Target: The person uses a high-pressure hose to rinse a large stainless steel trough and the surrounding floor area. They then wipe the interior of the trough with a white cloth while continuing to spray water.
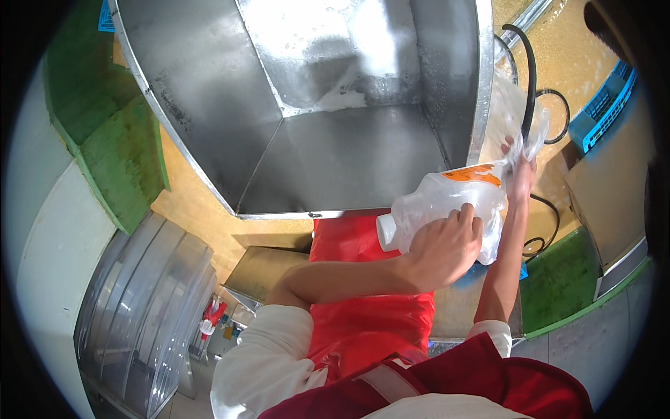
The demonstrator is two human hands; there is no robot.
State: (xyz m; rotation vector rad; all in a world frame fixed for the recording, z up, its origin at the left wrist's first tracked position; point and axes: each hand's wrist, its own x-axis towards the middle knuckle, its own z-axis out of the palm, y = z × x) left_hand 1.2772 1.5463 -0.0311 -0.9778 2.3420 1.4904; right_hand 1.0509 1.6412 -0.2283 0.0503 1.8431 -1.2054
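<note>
My left hand (447,244) is closed on a translucent white plastic jug (426,206) that lies tilted. Its white cap (386,232) points left, and an orange label (473,173) shows along its upper side. Beyond the jug's base, my right hand (521,174) grips crumpled clear plastic film (513,115), its fingers partly covered by it. A black hose (532,77) runs down to the film beside that hand; whether the hand touches the hose I cannot tell. Just ahead of the jug stands a large open stainless steel tub (342,157), wet inside with some whitish foam.
Over my front hangs a red apron (377,321). Blue crates (604,105) stand at the far right on the tan floor (188,185). Green-painted surfaces (125,160) lie left and right. Clear strip curtains (146,314) hang at the lower left, and another person (211,318) is visible near them.
</note>
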